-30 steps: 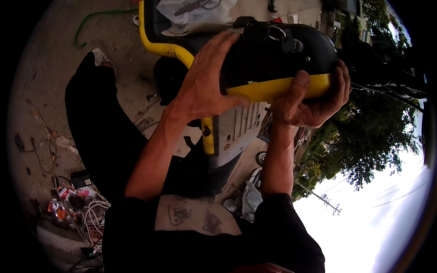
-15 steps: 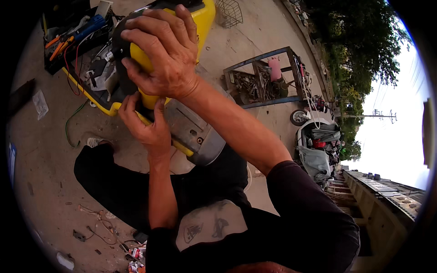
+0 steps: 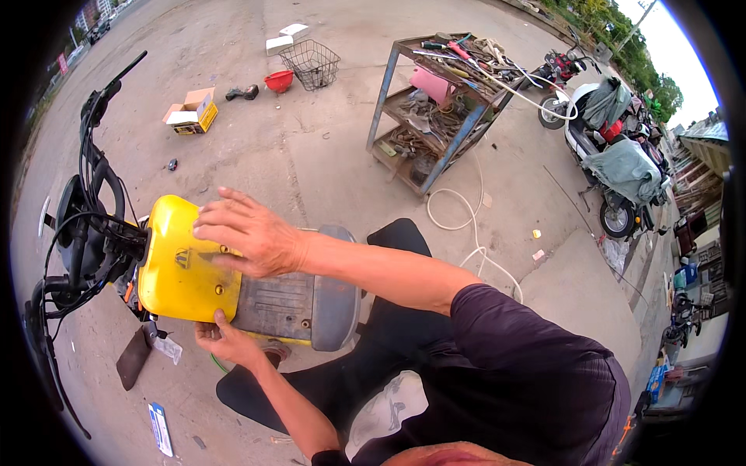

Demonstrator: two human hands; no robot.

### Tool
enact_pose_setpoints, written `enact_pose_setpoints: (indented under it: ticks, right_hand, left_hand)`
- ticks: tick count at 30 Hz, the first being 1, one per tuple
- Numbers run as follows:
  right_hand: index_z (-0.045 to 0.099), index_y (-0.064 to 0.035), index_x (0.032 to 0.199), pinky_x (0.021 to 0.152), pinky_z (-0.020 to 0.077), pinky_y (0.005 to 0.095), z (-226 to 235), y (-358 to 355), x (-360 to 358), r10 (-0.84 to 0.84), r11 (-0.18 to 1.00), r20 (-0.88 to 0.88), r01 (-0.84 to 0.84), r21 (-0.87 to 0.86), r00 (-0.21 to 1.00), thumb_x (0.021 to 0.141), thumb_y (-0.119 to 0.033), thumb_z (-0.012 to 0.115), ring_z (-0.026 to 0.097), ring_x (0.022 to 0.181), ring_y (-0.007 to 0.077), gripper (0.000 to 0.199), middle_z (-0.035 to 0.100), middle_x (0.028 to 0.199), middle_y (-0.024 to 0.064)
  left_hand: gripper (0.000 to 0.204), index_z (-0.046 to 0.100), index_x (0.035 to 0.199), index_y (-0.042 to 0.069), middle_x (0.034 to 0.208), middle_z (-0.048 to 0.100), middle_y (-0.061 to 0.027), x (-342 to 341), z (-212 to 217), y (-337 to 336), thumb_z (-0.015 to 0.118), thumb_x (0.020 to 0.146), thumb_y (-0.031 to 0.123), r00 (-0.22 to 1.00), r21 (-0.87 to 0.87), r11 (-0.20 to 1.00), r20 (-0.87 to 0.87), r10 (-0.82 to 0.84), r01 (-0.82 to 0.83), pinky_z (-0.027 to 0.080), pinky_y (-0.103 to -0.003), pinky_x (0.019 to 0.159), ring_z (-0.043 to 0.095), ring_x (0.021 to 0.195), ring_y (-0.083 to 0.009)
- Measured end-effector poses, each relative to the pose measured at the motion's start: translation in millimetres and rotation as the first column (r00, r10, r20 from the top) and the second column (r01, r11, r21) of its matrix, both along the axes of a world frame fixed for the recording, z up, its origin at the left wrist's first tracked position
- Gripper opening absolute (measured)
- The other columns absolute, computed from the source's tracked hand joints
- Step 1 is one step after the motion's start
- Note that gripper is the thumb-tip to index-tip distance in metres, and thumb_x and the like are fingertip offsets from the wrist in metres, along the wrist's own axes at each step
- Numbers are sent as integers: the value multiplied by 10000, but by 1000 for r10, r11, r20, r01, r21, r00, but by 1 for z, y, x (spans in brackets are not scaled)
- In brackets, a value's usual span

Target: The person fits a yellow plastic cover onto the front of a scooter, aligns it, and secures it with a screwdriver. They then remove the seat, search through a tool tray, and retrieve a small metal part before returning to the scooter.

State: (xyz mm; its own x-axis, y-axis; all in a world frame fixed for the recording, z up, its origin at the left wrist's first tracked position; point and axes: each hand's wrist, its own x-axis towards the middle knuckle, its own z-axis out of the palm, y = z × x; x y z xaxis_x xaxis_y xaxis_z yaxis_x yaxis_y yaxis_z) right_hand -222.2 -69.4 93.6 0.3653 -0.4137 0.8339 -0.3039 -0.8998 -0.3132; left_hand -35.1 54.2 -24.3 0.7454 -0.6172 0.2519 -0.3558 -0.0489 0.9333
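Observation:
A smooth yellow scooter panel stands behind the handlebars, with two bolt holes on its face. Over the panel's right part reaches my right hand, its fingers stretched out and apart. Whether its fingertips touch the panel I cannot tell. At the panel's near edge is my left hand, thumb on the yellow face and fingers curled beneath the rim, gripping it. A scuffed grey footboard runs from the panel towards my legs, ending in a rounded grey part.
A blue-framed tool cart loaded with tools stands ahead on the right, a pale hose beside it. Farther off lie a wire basket, a red bowl and an opened carton. A covered scooter is parked at right.
My view has swung up and back, bringing in the handlebars and more ground. My right hand has loosened from its grasp over the panel's top; my left hand stays at the near edge.

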Motion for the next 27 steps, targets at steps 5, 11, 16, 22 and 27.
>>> enact_pose_setpoints:
  ticks: [5,11,16,22,27]
  right_hand:
    - [635,-18,1343,1066,515,433,-36,-40,-261,-653,723,-25,633,276,757,922,-121,752,632,1242,381,449,662,1312,193]
    - [571,7,1406,1116,474,487,-57,-65,-511,-948,241,-186,965,106,257,919,-128,726,576,1297,425,529,620,1359,227]
    - [628,-10,1308,1061,498,507,-74,-95,-585,-900,106,-423,994,11,100,919,-142,733,618,1233,421,424,647,1266,212]
    - [692,-63,1183,984,530,512,-65,-105,-599,-895,46,-442,998,44,60,927,-141,724,666,1124,401,270,672,1130,168]
    - [723,-87,1113,982,528,513,-65,-107,-602,-901,33,-427,994,101,74,971,-211,693,680,1103,395,191,695,1114,144]
  left_hand:
    - [431,493,1371,-79,1275,647,-196,-1,1,-3,700,1061,137,1000,50,999,10,9,-9,542,-371,1004,666,1129,-260]
    - [420,504,1363,-87,1264,647,-192,12,-12,-1,686,1070,151,992,81,997,122,-17,7,525,-362,1011,650,1128,-256]
    - [443,491,1381,-106,1306,641,-217,20,-9,2,674,1078,160,990,85,996,136,-32,21,513,-385,1053,648,1179,-281]
    - [490,487,1383,-92,1340,609,-221,20,-7,2,701,1068,215,989,110,993,134,-59,44,492,-410,1082,601,1235,-300]
    - [468,461,1420,-110,1357,625,-236,15,-4,1,662,1081,141,992,114,993,118,-51,37,493,-401,1101,627,1248,-303]
